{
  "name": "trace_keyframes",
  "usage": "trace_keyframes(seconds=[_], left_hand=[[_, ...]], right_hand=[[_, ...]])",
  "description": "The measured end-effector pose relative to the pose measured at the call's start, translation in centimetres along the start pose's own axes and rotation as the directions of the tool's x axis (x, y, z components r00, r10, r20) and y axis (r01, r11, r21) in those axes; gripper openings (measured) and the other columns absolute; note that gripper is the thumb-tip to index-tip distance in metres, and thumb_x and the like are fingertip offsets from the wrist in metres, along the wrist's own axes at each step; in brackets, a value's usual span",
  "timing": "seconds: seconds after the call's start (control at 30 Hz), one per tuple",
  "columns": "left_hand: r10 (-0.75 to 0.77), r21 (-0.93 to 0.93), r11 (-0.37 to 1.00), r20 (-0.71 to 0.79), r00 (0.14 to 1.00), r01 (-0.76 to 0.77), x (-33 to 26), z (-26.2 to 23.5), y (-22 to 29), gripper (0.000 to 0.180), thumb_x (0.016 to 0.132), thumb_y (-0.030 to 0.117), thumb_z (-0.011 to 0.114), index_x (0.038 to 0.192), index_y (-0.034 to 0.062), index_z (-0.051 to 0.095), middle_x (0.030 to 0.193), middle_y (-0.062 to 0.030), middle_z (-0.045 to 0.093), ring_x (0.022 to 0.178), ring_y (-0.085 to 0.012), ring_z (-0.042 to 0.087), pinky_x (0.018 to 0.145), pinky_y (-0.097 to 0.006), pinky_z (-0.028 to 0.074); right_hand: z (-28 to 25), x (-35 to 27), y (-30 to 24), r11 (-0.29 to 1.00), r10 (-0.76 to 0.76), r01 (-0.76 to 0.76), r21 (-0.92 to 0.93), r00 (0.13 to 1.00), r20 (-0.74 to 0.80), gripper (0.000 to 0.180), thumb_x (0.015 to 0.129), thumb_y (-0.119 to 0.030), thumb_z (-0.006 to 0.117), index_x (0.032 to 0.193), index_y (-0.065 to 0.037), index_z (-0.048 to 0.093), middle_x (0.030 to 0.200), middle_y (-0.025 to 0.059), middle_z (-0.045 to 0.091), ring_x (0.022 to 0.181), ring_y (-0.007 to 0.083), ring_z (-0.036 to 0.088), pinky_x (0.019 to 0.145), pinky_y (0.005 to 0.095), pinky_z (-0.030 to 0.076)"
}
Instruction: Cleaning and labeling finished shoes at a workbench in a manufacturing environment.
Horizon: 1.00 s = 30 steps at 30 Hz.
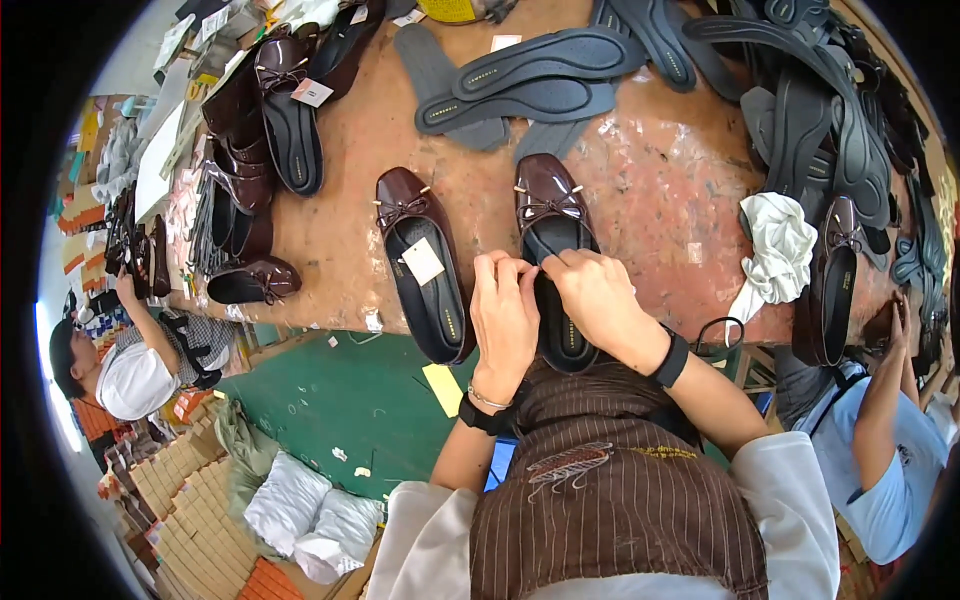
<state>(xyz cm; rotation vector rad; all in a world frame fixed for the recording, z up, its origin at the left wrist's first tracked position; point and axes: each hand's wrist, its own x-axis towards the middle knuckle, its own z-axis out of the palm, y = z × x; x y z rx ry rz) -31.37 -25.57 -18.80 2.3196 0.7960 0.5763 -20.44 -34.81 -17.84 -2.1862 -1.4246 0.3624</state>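
A glossy dark burgundy shoe with a bow [552,190] lies toe-away on the table in front of me. Over the left edge of its opening, my left hand [504,318] and my right hand [600,305] meet with fingertips pinched close together. Whatever sits between those fingertips is hidden. The dark insole shows below my right hand. Just left of my left hand lies a matching shoe [452,250], with a white tag [423,261] across its opening.
Grey insoles [545,62] are spread at the back, and more are piled at right. Burgundy shoes [290,120] stand at left. A crumpled white cloth [776,255] lies beside another shoe [830,280] at right. People work at both sides.
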Motion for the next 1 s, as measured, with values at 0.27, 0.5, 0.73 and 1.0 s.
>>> trace_keyframes(seconds=[0.27, 0.5, 0.73, 1.0], left_hand=[[-0.250, -0.574, 0.800, -0.055, 0.967, 0.175, 0.2, 0.6, 0.4, 0.004, 0.098, 0.000, 0.052, 0.094, -0.0012, 0.052, 0.092, -0.0100, 0.068, 0.064, -0.0085, 0.056, 0.058, -0.023, 0.046], [-0.346, -0.704, 0.599, 0.203, 0.916, 0.382, 1.0, 0.0, -0.4, 0.006, 0.098, 0.004, 0.057, 0.099, -0.0015, 0.058, 0.086, -0.0049, 0.065, 0.070, -0.0065, 0.058, 0.058, -0.020, 0.044], [-0.200, -0.747, 0.589, 0.236, 0.951, 0.309, 1.5, -0.8, 0.0, 0.013, 0.094, -0.004, 0.060, 0.105, -0.0081, 0.066, 0.099, -0.0103, 0.065, 0.084, -0.0149, 0.066, 0.078, -0.027, 0.055], [-0.252, -0.682, 0.610, 0.315, 0.915, 0.403, 1.7, -0.3, -0.7, 0.032, 0.089, -0.002, 0.068, 0.119, -0.0082, 0.058, 0.095, -0.0147, 0.069, 0.090, -0.0231, 0.070, 0.080, -0.032, 0.059]], right_hand=[[-5.2, 0.9, 0.7, 0.988, 0.063, -0.053, 0.147, 0.996, -0.066, 0.007, 0.081, -0.012, 0.070, 0.077, -0.006, 0.071, 0.071, 0.0102, 0.069, 0.080, 0.0212, 0.065, 0.070, 0.0355, 0.052], [-4.7, 1.2, 2.6, 0.582, 0.084, -0.229, 0.780, 0.971, 0.222, 0.010, 0.084, -0.005, 0.068, 0.092, 0.000, 0.072, 0.079, 0.0140, 0.070, 0.071, 0.0247, 0.066, 0.070, 0.0351, 0.051], [-4.2, 1.8, 1.5, 0.740, 0.302, -0.318, 0.593, 0.945, 0.130, 0.008, 0.081, -0.005, 0.069, 0.087, -0.003, 0.074, 0.081, 0.0149, 0.071, 0.081, 0.0287, 0.067, 0.074, 0.0382, 0.051], [-3.3, 1.2, 2.6, 0.847, 0.193, -0.126, 0.517, 0.978, -0.077, 0.008, 0.074, -0.010, 0.078, 0.081, -0.008, 0.075, 0.082, 0.0115, 0.070, 0.082, 0.0263, 0.068, 0.077, 0.0399, 0.052]])
